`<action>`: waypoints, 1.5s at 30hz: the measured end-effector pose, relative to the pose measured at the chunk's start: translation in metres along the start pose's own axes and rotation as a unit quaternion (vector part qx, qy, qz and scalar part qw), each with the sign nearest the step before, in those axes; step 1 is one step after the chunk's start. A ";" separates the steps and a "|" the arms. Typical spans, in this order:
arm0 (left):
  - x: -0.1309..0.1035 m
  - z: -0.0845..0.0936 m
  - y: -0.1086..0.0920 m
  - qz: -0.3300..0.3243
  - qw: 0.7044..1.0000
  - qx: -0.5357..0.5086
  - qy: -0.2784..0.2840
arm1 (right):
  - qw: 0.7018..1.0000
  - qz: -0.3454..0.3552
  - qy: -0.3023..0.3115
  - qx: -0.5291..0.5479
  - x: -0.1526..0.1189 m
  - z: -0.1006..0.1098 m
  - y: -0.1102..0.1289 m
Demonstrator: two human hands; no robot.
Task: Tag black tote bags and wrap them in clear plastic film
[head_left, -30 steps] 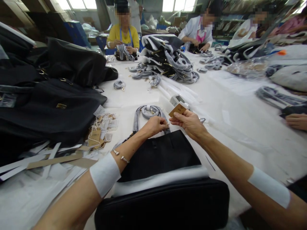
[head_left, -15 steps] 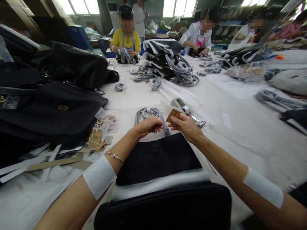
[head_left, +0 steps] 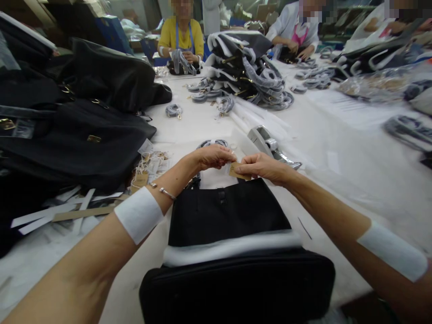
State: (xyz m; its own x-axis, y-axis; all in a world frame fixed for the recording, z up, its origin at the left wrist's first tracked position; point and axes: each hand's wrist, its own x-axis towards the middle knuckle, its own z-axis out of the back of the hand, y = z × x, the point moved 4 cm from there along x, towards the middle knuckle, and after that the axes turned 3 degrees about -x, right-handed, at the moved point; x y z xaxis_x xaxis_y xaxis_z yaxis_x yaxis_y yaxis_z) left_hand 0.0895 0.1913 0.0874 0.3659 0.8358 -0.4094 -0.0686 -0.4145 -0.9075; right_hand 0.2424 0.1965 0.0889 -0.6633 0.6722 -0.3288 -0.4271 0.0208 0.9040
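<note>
A small brown hang tag (head_left: 239, 172) is pinched between the thumb and fingers of my right hand (head_left: 261, 166). My left hand (head_left: 216, 156) meets it at the tag's left end, its fingertips pressed together; whatever they grip is too small to make out. Just below both hands a black bag (head_left: 232, 213) lies on the table with its flap towards me, a white padding strip (head_left: 232, 247) across it. Behind my left hand a wrapped strap coil (head_left: 212, 143) is partly hidden. A grey and silver device (head_left: 265, 140) rests beyond my right hand.
Black bags (head_left: 67, 139) are heaped at the left, with loose stringed tags (head_left: 151, 164) and paper strips (head_left: 84, 209) beside them. Further back stands a stack of wrapped bags (head_left: 243, 67) among strap coils (head_left: 173, 110). Co-workers (head_left: 182, 38) sit across the table.
My hands have come together at the tag, which has tipped from upright to nearly flat. The view has tilted downward and shifted slightly left.
</note>
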 end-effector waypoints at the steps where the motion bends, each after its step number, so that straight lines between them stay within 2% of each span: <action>1: 0.000 0.000 -0.003 -0.011 1.000 0.027 -0.001 | 1.000 -0.010 -0.002 -0.008 0.002 0.002 -0.001; 5: 0.003 -0.003 -0.011 -0.099 0.986 0.130 -0.025 | 0.998 -0.014 -0.055 -0.014 0.006 0.006 -0.006; 7: 0.002 -0.002 -0.008 -0.142 0.972 0.182 -0.044 | 0.996 0.006 -0.093 -0.002 0.004 0.007 -0.011; 9: 0.001 -0.002 -0.001 -0.156 0.962 0.217 -0.055 | 0.992 0.020 -0.124 -0.010 0.002 0.008 -0.017; 13: -0.007 -0.009 0.018 -0.147 0.970 0.186 -0.048 | 0.975 0.024 -0.200 -0.094 0.000 0.007 -0.026; 15: -0.010 -0.019 0.023 -0.167 0.974 0.146 -0.037 | 0.962 0.028 -0.244 -0.121 0.000 0.006 -0.025; 17: -0.012 -0.029 0.025 -0.191 0.973 0.129 -0.028 | 0.955 0.034 -0.262 -0.138 0.002 0.004 -0.023; 19: -0.011 -0.034 0.028 -0.202 0.970 0.131 -0.026 | 0.969 0.021 -0.213 -0.126 0.007 0.001 -0.021; 22: -0.011 -0.033 0.033 -0.197 0.968 0.149 -0.034 | 0.997 -0.022 -0.068 -0.002 0.008 -0.002 -0.022; 25: -0.013 -0.030 0.034 -0.186 0.962 0.187 -0.066 | 0.992 -0.020 0.041 0.116 0.002 0.003 -0.019; 27: -0.016 -0.032 0.032 -0.197 0.956 0.204 -0.078 | 0.986 -0.022 0.074 0.148 -0.002 0.006 -0.019; 31: -0.018 -0.042 0.028 -0.229 0.950 0.200 -0.072 | 0.987 -0.050 0.048 0.146 0.003 0.008 -0.029; 38: -0.018 -0.039 0.035 -0.195 0.953 0.214 -0.093 | 0.989 -0.053 -0.093 0.097 0.015 0.007 -0.041; 45: -0.016 -0.042 0.043 -0.231 0.940 0.237 -0.083 | 0.996 -0.042 -0.080 0.003 0.015 0.001 -0.038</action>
State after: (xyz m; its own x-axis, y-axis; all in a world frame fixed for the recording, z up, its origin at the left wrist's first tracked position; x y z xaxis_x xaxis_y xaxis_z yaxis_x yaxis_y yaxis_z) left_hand 0.1202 0.1452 0.0589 0.3118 0.9479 0.0645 -0.3590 0.1804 -0.9157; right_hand 0.2490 0.2066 0.0499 -0.5190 0.7772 -0.3559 -0.4724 0.0862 0.8772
